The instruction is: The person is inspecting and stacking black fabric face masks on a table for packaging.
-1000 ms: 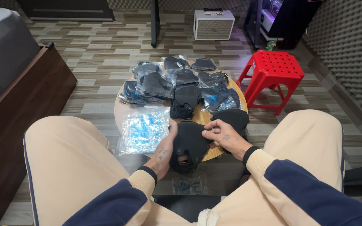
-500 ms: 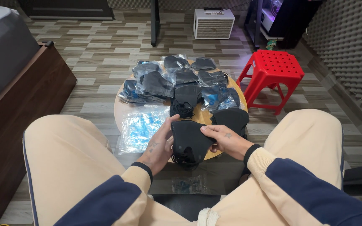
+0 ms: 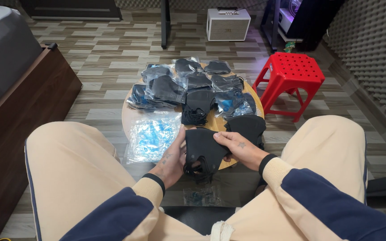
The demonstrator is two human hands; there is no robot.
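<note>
My left hand [image 3: 173,157] and right hand [image 3: 239,148] both grip a black face mask [image 3: 201,151], held just above the near edge of the round wooden table [image 3: 127,117]. Bagged black masks [image 3: 166,88] piled behind; empty clear bags [image 3: 150,136] left; red stool [image 3: 291,73] right.

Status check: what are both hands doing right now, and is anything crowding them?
Left hand and right hand both grip the black fabric face mask. Clear blue-printed plastic bags alongside; nothing blocking.
</note>
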